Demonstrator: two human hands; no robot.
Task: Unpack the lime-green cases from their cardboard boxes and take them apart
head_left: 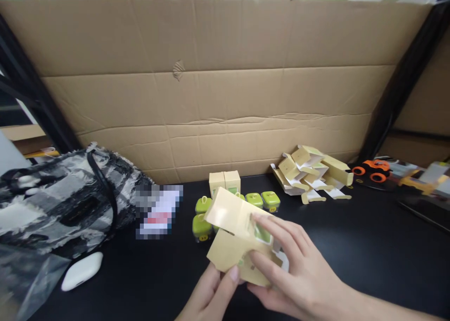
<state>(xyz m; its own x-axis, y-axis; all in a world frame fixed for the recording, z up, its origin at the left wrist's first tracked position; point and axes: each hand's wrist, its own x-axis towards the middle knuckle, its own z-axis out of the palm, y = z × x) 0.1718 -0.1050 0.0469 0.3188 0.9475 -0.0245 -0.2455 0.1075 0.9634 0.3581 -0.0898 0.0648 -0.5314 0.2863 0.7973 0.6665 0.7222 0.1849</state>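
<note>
A small cream cardboard box (230, 248) with green printing is held between both hands above the black table. Its flaps stand out at the left end, and a white inner piece shows at the right end. My left hand (214, 290) pinches its lower edge with the thumb in front. My right hand (295, 260) wraps its fingers over the upper and right sides. Just behind the box are several green rounded cases, such as the nearest green case (202, 227) and another green case (270, 200). Other green cases are partly hidden by the held box.
Two closed cream boxes (225, 182) stand against the cardboard wall (225, 96). Opened cream boxes (311, 173) lie piled at the back right, near an orange toy vehicle (372, 171). On the left are a black-and-white bag (70, 194) and a white oval case (82, 271).
</note>
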